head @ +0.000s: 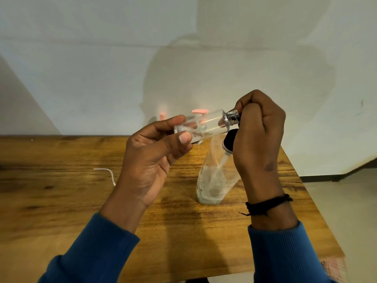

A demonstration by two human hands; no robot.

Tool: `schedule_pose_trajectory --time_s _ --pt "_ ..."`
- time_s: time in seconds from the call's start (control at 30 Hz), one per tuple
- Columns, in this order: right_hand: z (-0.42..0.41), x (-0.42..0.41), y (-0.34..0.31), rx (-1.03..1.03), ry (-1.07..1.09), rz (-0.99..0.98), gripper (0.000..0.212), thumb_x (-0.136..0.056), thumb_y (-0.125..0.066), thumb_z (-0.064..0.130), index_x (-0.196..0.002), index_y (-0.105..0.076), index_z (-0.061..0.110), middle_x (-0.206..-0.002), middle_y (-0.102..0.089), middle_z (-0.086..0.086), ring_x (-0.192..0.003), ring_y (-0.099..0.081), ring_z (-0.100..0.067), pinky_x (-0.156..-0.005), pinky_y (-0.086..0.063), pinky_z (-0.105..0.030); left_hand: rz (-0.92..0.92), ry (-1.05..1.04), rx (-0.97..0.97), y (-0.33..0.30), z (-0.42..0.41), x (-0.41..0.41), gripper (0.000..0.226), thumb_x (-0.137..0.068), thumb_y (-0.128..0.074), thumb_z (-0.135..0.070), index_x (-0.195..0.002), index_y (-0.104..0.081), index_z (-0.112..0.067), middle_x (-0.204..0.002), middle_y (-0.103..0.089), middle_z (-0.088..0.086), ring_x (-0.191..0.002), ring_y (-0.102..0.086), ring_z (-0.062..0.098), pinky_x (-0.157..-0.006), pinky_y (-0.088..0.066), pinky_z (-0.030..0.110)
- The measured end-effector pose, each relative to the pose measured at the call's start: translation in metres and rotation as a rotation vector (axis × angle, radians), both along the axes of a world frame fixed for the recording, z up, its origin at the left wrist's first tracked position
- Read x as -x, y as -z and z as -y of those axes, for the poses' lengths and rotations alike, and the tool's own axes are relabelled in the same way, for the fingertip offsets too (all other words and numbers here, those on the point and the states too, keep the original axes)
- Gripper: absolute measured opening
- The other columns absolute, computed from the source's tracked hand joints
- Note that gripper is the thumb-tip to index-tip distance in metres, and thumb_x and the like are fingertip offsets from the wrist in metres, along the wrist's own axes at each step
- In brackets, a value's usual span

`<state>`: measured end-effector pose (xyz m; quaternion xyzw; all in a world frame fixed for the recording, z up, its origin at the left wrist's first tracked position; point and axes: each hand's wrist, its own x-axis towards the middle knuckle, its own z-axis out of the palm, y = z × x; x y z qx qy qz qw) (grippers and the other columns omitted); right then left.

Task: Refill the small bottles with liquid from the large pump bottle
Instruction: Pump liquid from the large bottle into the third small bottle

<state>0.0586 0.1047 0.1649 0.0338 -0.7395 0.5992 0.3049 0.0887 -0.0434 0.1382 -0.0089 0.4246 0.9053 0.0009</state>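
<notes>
A small clear bottle (pixel 206 124) lies almost sideways in the air above the wooden table (pixel 81 201). My left hand (pixel 155 158) grips its base between thumb and fingers. My right hand (pixel 259 135) is curled round the bottle's silver neck (pixel 232 116) and top. Below it stands a taller clear bottle (pixel 214 180) with a black cap (pixel 229 140), a dip tube inside and a little cloudy liquid at the bottom. A pink pump head (pixel 200 111) shows behind the held bottle; the bottle under it is mostly hidden.
Another pink top (pixel 162 115) stands at the table's far edge by the wall. A thin white tube (pixel 108 173) lies on the table left of my left wrist. The table's right edge runs near my right arm, with floor beyond.
</notes>
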Motion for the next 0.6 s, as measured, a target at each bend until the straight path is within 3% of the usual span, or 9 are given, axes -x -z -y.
schedule_pose_trajectory --time_s 0.1,0.27,0.43,0.5,0.6 --pt "0.0026 0.0007 0.0025 0.058 -0.017 0.009 0.019 -0.082 -0.035 0.003 -0.071 -0.048 -0.004 -0.062 -0.041 -0.010 -0.058 -0.037 -0.022 -0.049 -0.027 -0.032 -0.002 -0.001 -0.002 0.0006 0.0002 0.0005 0.032 -0.053 -0.080 -0.010 -0.084 -0.081 -0.015 -0.103 -0.074 0.014 -0.090 -0.071 0.027 -0.065 -0.058 0.021" --pt "0.0003 -0.0016 -0.0012 -0.001 0.002 0.005 0.020 -0.083 -0.035 0.002 -0.071 -0.049 -0.004 -0.063 -0.042 -0.014 -0.057 -0.036 -0.016 -0.049 -0.027 -0.032 -0.005 0.008 -0.006 -0.0007 0.0003 -0.0001 0.030 -0.053 -0.079 -0.010 -0.082 -0.081 -0.016 -0.102 -0.074 0.013 -0.091 -0.072 0.025 -0.065 -0.058 0.021" --pt "0.0031 0.0006 0.0034 0.046 -0.003 0.008 0.019 -0.082 -0.034 0.003 -0.068 -0.046 -0.002 -0.060 -0.038 0.000 -0.056 -0.034 -0.016 -0.049 -0.026 -0.026 -0.029 0.015 0.009 0.0015 0.0020 0.0017 0.036 -0.055 -0.084 0.001 -0.087 -0.081 -0.015 -0.101 -0.074 0.013 -0.090 -0.072 0.025 -0.066 -0.058 0.021" --pt "0.0025 0.0013 0.0040 0.042 -0.008 0.024 0.020 -0.083 -0.034 0.005 -0.068 -0.047 0.000 -0.059 -0.038 0.002 -0.055 -0.035 -0.019 -0.049 -0.026 -0.027 -0.023 0.008 0.002 0.0013 0.0022 0.0011 0.037 -0.053 -0.085 -0.001 -0.087 -0.081 -0.015 -0.101 -0.074 0.014 -0.089 -0.072 0.027 -0.066 -0.058 0.021" --pt "0.0001 -0.0006 -0.0002 -0.017 0.022 -0.001 0.021 -0.083 -0.035 0.003 -0.067 -0.048 0.003 -0.058 -0.039 0.006 -0.055 -0.035 -0.009 -0.048 -0.028 -0.024 -0.023 0.016 -0.011 -0.0005 0.0013 0.0000 0.032 -0.054 -0.080 -0.009 -0.085 -0.081 -0.016 -0.101 -0.075 0.014 -0.089 -0.072 0.026 -0.065 -0.058 0.021"
